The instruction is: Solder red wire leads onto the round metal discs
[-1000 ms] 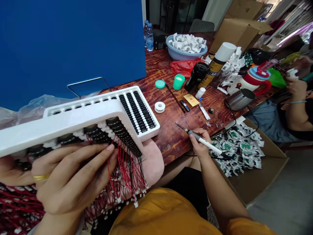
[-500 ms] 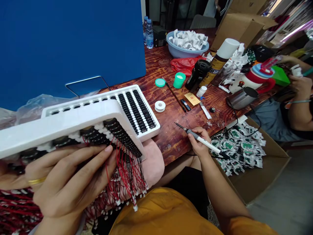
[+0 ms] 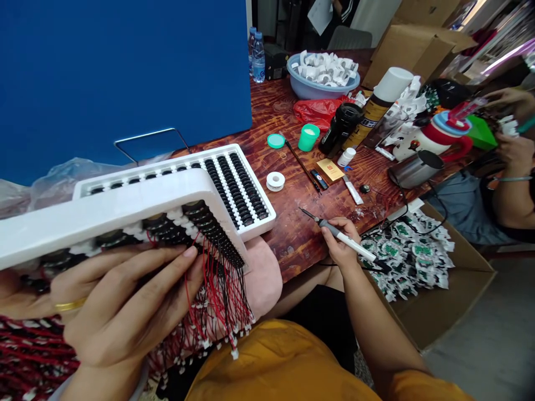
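Note:
My left hand [image 3: 121, 295] is closed at the underside of a white plastic tray [image 3: 125, 195], which is tilted up in front of me. Rows of round black parts [image 3: 209, 223] fill this tray, and thin red and black wires [image 3: 225, 301] with small white connectors hang from them past my fingers. Part of the grip is hidden by the tray. In my right hand [image 3: 345, 245] is a soldering iron [image 3: 349, 242], held like a pen. Its tip points left, above the table and away from the tray.
Another white tray [image 3: 267, 214] of black parts lies behind. On the wooden table [image 3: 288, 245] are a solder spool [image 3: 275, 181], a green jar [image 3: 308, 137] and a blue basin [image 3: 321, 92]. A cardboard box [image 3: 455, 301] of circuit boards stands right, near another person's hands [image 3: 516, 150].
The whole view has shifted slightly, so things sit a little further right. Both hands keep their grip. At the back, a white sheet has come into view, and the other person's hands have moved slightly.

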A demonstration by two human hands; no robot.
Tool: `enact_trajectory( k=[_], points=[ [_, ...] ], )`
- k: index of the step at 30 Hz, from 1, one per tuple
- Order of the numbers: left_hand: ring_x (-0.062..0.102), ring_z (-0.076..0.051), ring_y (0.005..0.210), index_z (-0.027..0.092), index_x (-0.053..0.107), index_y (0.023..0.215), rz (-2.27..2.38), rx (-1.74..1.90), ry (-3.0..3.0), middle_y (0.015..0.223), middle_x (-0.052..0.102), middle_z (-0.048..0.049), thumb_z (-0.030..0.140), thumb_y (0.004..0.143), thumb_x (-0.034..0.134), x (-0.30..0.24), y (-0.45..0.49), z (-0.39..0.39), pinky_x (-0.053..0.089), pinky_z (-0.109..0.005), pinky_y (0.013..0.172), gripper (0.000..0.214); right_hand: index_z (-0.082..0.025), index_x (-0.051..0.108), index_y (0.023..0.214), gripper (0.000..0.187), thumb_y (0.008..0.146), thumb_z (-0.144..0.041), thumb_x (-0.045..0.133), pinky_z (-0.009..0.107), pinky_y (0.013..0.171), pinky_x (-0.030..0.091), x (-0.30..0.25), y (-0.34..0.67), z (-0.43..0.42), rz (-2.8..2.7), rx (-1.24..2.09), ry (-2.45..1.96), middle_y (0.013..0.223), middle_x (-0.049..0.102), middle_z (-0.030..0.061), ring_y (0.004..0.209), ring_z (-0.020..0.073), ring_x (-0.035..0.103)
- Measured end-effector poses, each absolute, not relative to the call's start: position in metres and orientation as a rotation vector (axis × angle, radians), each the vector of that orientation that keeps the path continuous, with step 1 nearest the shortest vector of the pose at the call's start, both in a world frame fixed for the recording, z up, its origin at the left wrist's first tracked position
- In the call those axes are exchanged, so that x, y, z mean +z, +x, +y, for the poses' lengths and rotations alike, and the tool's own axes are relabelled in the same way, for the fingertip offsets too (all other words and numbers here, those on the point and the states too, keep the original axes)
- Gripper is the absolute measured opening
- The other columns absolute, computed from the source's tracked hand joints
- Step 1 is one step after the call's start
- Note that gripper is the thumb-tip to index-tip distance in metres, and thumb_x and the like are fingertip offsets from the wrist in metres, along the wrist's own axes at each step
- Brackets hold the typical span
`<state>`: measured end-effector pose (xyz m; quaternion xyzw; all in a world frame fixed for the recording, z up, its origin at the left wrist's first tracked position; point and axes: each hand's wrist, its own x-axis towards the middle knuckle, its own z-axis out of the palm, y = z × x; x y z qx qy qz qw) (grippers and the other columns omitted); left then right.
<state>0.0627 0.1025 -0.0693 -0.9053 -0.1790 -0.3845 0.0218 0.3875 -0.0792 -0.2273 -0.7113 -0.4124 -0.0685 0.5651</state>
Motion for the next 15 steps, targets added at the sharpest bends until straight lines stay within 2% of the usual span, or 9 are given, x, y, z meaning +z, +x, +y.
enact_trajectory(
  k=[6,10,15],
  points=[
    [0.069,-0.025,0.076,0.033,0.077,0.079,-0.523,-1.177,-2.795,0.089,0.077,-0.0010,0.013,0.067,0.087,-0.071,0.060,0.100,0.054,-0.046,0.073,0.025,-0.013,0.061,0.099,0.033,0.093,-0.045,0.068,0.036,0.081,0.055,-0.230,0.387,-0.077,-0.952,-0.151,-1.691,0.097,0.061,0.0051,0.088,0.0175,0.062],
    [0.070,-0.024,0.077,0.026,0.077,0.088,-0.537,-1.256,-2.759,0.090,0.077,-0.0042,0.010,0.065,0.087,-0.075,0.062,0.105,0.056,-0.044,0.074,0.030,-0.013,0.061,0.099,0.034,0.093,-0.046,0.068,0.036,0.081,0.055,-0.232,0.387,-0.076,-0.947,-0.158,-1.704,0.096,0.062,0.0045,0.088,0.0172,0.062],
    [0.065,-0.018,0.067,0.017,0.075,0.099,-0.200,-1.338,-2.629,0.087,0.077,-0.0065,0.012,0.061,0.088,-0.075,0.070,0.120,0.053,-0.034,0.061,0.040,-0.013,0.061,0.097,0.033,0.093,-0.045,0.069,0.035,0.081,0.056,-0.223,0.390,-0.084,-0.908,-0.166,-1.703,0.095,0.062,0.0037,0.087,0.0164,0.062]
  ],
)
